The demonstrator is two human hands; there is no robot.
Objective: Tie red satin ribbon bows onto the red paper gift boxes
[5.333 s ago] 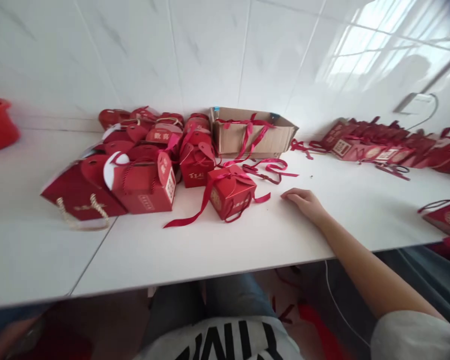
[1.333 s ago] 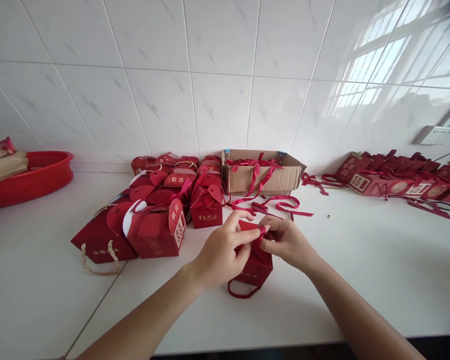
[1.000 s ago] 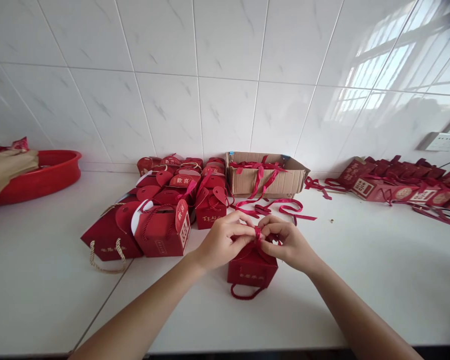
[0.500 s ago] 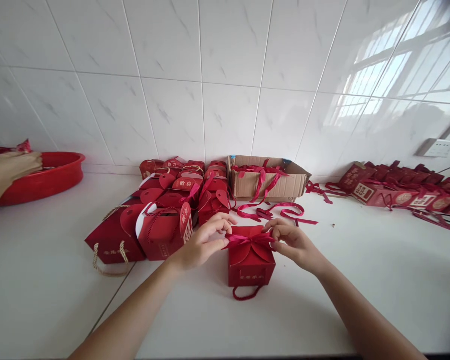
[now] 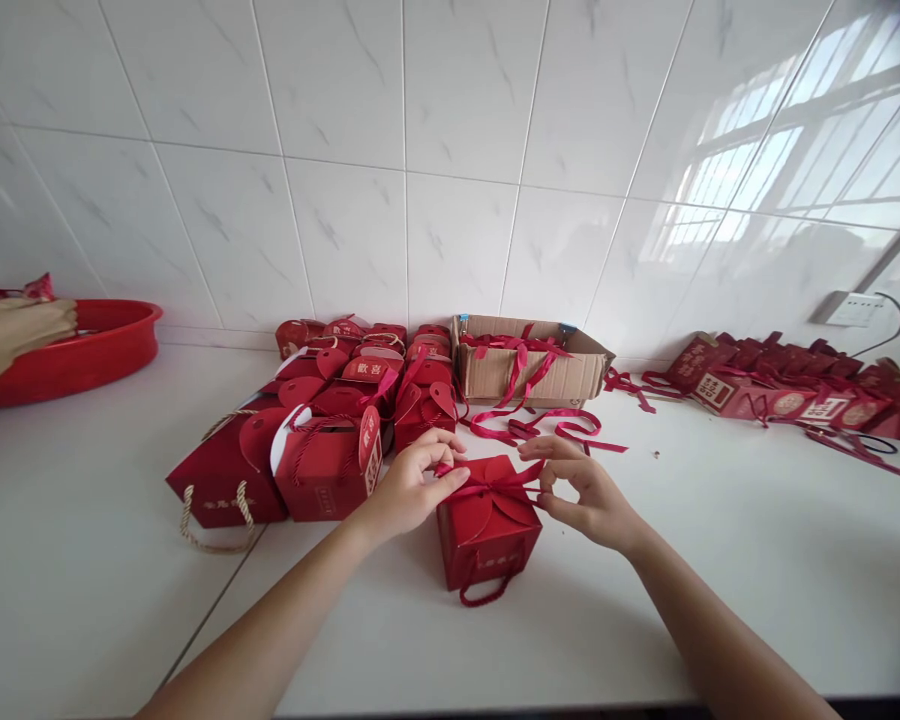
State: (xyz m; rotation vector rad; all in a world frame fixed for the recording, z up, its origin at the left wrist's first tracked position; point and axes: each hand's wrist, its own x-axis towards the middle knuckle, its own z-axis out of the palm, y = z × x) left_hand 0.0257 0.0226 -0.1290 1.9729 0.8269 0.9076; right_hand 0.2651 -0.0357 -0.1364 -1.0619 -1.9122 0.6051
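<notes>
A small red gift box [image 5: 487, 545] with a petal-fold top and a red cord handle stands in front of me, slightly turned. A magenta ribbon [image 5: 493, 487] crosses its top and gathers at the middle. My left hand [image 5: 418, 482] pinches one side of the ribbon between thumb and fingers at the box's left edge. At the right, my right hand [image 5: 586, 495] has thumb and index finger closed on the other ribbon end, its remaining fingers raised. The knot's exact form is too small to make out.
Finished-looking red gift boxes [image 5: 326, 465] crowd the left. Behind is a cardboard box [image 5: 532, 375] of ribbons, with loose ribbon [image 5: 581, 430] before it. Flat red boxes [image 5: 750, 395] and scissors [image 5: 870, 443] lie right. Far left, another person's hand [image 5: 22, 328] is over a red basin [image 5: 109, 350].
The gift box has turned and tilted a little, shifting slightly left. My right hand has drawn its ribbon end out from the box's middle.
</notes>
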